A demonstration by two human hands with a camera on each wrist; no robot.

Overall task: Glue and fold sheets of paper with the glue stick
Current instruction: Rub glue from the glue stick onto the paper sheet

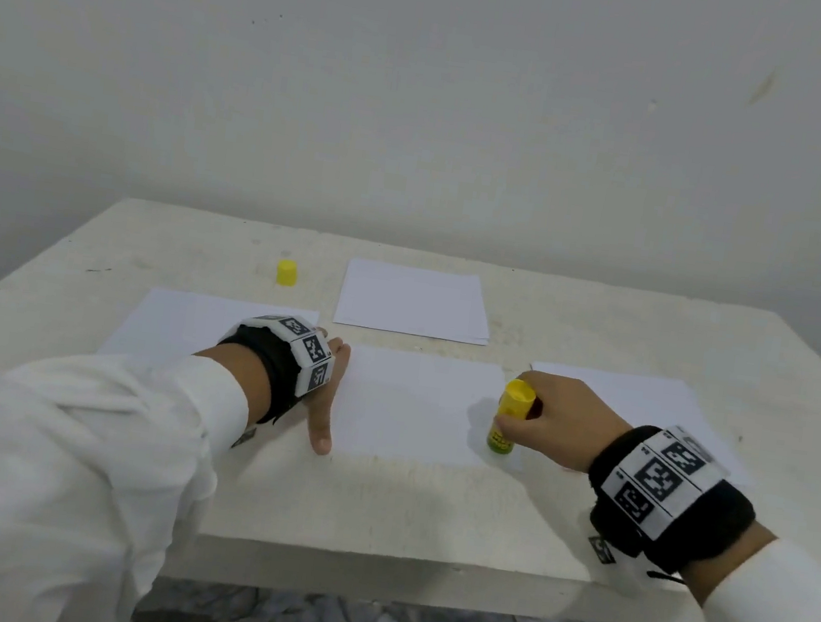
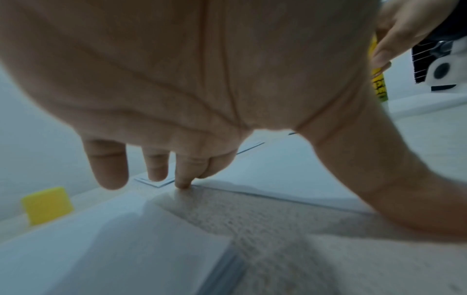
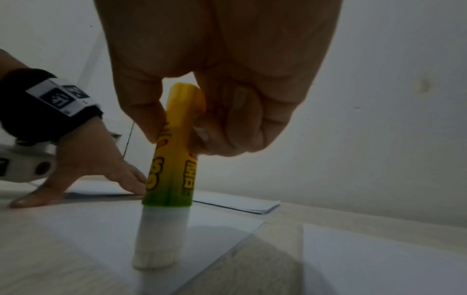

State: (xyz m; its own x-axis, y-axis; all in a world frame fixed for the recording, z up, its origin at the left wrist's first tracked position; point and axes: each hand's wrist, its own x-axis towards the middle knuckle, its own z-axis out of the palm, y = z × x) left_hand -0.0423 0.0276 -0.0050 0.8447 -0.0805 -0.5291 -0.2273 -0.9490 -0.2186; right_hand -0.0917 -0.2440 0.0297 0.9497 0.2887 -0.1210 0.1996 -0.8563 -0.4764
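A bare pale wall stands behind a rough whitish surface (image 1: 374, 503) that fills the lower half of the head view.

At centre right of that view the right hand (image 1: 553, 418) has its grip curled round the glue stick (image 1: 509, 418): the thumb on one side and the bent fingers (image 3: 242, 123) on the other pinch the yellow upper barrel, well above the green band. The stick stands nearly upright, its white glue end pressed on the right edge of the middle sheet (image 1: 417, 407). At centre left, the left hand (image 1: 323, 393) is spread, fingers straight. Its thumb lies along the sheet's left edge and its fingertips (image 2: 183, 184) press at the far left corner, pinning the paper; it holds nothing.

Judging by this, the step in hand is spreading glue on the middle sheet. To do it well, I would keep the stick close to vertical, press lightly and draw it in even strokes along the edge and across, always pulling away from the pinned side so the paper does not buckle or slide. The exposed glue looks long, so hard pressure may snap it.

Further out, another sheet (image 1: 189, 330) lies at left under the left wrist, one more sheet (image 1: 645, 406) at right, a thin stack (image 1: 415, 301) above centre, and the yellow cap (image 1: 287, 273) stands apart at upper left.
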